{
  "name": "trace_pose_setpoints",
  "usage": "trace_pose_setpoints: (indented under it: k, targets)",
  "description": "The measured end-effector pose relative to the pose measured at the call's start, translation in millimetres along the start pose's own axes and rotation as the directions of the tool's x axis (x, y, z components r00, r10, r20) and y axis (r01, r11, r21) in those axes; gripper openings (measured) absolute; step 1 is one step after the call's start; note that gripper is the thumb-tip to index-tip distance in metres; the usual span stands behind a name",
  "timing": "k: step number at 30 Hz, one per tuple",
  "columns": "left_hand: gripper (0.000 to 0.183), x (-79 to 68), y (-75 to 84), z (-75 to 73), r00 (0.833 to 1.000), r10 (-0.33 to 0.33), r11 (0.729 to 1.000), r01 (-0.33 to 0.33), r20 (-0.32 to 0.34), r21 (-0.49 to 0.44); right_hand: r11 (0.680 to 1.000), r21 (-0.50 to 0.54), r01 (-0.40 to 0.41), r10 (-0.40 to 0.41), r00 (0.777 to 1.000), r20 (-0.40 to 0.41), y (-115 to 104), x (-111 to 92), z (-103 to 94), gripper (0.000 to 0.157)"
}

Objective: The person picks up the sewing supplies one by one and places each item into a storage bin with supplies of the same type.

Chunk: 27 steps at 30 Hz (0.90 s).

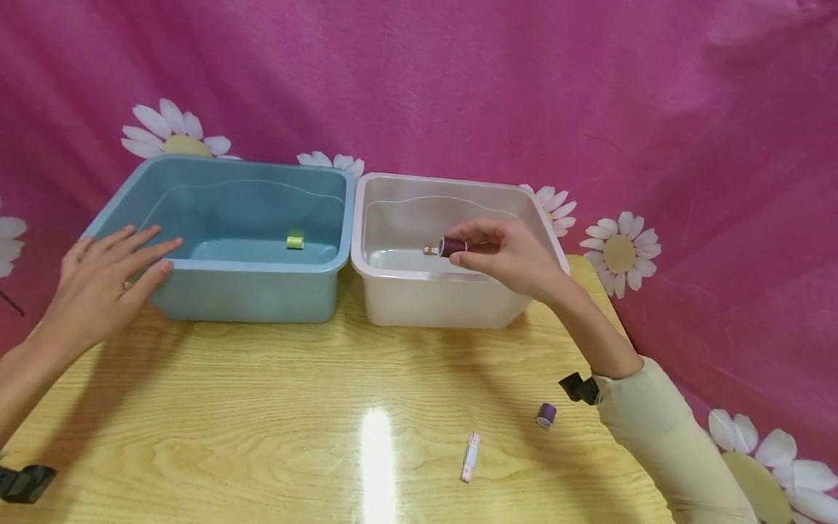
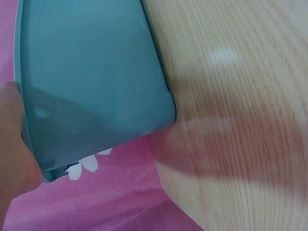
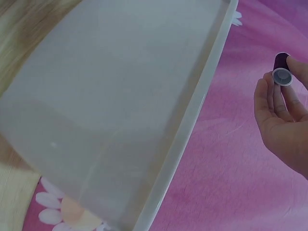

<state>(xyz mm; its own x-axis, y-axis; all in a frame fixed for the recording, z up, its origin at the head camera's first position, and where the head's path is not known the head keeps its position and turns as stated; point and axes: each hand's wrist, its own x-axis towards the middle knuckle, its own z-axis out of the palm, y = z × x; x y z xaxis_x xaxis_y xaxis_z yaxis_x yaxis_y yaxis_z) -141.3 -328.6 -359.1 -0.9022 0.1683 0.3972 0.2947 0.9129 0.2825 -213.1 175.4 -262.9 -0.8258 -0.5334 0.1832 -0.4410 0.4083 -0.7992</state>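
My right hand (image 1: 517, 255) pinches a dark maroon spool of thread (image 1: 452, 247) between thumb and fingers, over the off-white bin (image 1: 435, 302). The right wrist view shows the same spool (image 3: 282, 72) with its pale end ring, above the bin's rim. Just beside it in the head view, a small brown-and-white item (image 1: 430, 250) lies inside that bin; its kind is unclear. My left hand (image 1: 98, 280) rests with fingers spread on the front left corner of the blue bin (image 1: 249, 295). A yellow-green spool of thread (image 1: 295, 242) lies inside the blue bin.
Both bins stand side by side at the back of the wooden table (image 1: 275, 407). Nearer the front lie a purple spool of thread (image 1: 546, 415) and a narrow white-and-pink strip-like item (image 1: 470, 457). A pink flowered cloth (image 1: 419, 87) hangs behind.
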Motion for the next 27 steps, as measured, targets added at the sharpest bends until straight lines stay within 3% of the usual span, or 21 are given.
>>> trace_pose_setpoints:
  k: [4, 11, 22, 27]
  targets:
    - [0.046, -1.6, -1.4, 0.4, 1.0, -0.002, 1.0, 0.002, -0.005, 0.004, 0.999, -0.039, -0.008, 0.008, 1.0, -0.009, -7.2, 10.0, 7.0, 0.027]
    - [0.045, -3.1, -3.0, 1.2, 1.0, 0.0, 1.0, 0.0, -0.011, 0.009, 1.0, 0.019, 0.007, -0.008, 1.0, 0.031, -12.4, 28.9, 21.0, 0.026]
    - [0.045, -1.3, -2.6, 1.8, 1.0, 0.0, 1.0, 0.0, -0.01, 0.008, 0.999, 0.034, -0.025, 0.024, 0.998, 0.05, -18.3, 55.6, 36.3, 0.027]
    - [0.045, -0.4, -1.6, 1.8, 1.0, 0.006, 1.0, -0.005, -0.015, 0.005, 0.999, 0.04, 0.002, -0.004, 0.999, 0.054, -22.5, 65.1, 42.9, 0.028]
